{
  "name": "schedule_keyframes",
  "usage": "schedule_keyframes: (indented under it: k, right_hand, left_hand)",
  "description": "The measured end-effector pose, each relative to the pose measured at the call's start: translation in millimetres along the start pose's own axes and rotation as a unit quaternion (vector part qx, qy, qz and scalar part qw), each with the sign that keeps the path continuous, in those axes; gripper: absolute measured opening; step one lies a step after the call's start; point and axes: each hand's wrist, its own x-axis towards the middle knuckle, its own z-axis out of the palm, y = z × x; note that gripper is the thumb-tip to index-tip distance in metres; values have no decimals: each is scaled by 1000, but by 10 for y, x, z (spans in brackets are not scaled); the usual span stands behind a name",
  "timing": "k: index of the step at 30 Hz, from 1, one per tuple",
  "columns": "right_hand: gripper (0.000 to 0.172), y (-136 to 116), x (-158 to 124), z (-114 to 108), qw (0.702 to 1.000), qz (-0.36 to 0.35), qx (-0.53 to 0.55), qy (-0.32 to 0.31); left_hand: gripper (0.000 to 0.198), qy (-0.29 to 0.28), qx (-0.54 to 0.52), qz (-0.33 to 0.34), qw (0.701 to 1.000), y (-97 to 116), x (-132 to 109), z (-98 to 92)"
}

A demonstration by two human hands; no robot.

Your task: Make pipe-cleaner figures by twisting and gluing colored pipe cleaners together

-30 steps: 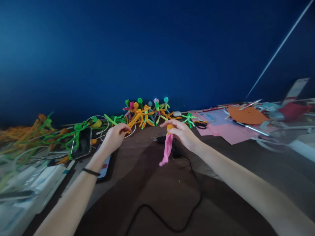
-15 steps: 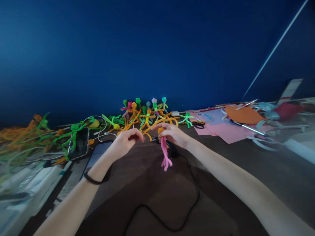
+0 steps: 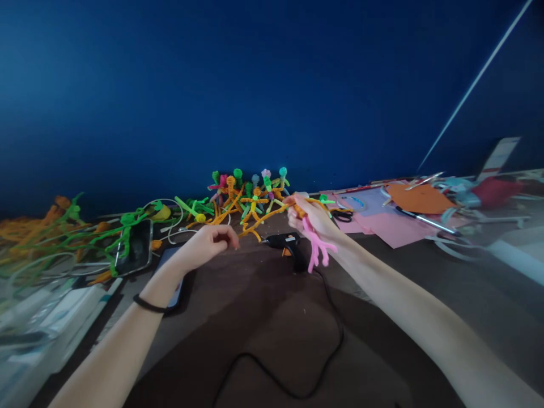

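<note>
My right hand [image 3: 314,218] is closed around the upper part of a pipe-cleaner figure [image 3: 318,249]. Its orange part is mostly covered by my fingers, while pink branching strands hang below the palm. A long orange pipe-cleaner strand [image 3: 267,216] stretches left from that hand; whether it belongs to the figure is unclear. Loosely curled, with a gap between thumb and fingers, my left hand [image 3: 215,243] is open and holds nothing visible. Between the hands a black glue gun [image 3: 284,241] lies on the dark table, nozzle pointing left.
Several finished pipe-cleaner figures [image 3: 256,201] stand against the blue wall. Green and orange pipe cleaners and a phone [image 3: 135,246] lie left, with another phone [image 3: 176,292] under my left wrist. Pink paper [image 3: 395,226] and scissors [image 3: 342,216] are right. A black cord [image 3: 340,340] loops in front.
My right hand has moved right and slightly up with the figure, uncovering the glue gun. The pink strands have swung right. My left hand has shifted a little left.
</note>
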Motion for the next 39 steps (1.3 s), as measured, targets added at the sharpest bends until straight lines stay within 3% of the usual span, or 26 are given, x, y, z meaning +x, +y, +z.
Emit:
schedule_keyframes:
  k: [8, 12, 16, 18, 23, 28, 31, 33, 39]
  right_hand:
    - [26, -81, 30, -118, 997, -42, -7, 71]
    - [28, -102, 15, -102, 995, -62, -16, 79]
    - [23, -117, -56, 33, 996, -69, -43, 37]
    - [22, -110, -108, 128, 997, -54, -61, 4]
    - [24, -2, -226, 325, 990, -38, -113, -77]
    - [28, 149, -278, 391, 976, 10, -177, -124]
    - [21, 167, -272, 384, 979, 35, -159, -119]
    - [17, 139, -255, 359, 982, 43, -156, -95]
    - [33, 13, -196, 228, 977, 98, -182, -52]
  left_hand:
    - [15, 45, 63, -55, 996, -139, -14, -137]
    - [11, 64, 46, -83, 993, -165, -18, -150]
    - [9, 195, 52, -60, 978, -59, -10, -59]
    - [14, 208, 10, -39, 977, 61, -8, 31]
    - [26, 131, -72, -22, 988, 379, -21, 313]
    - [23, 46, -162, -31, 985, 414, -34, 517]
    - [22, 61, -203, -68, 975, 350, -37, 509]
    - [20, 75, -230, -54, 969, 323, -39, 455]
    - [17, 111, -238, -54, 964, 276, -24, 331]
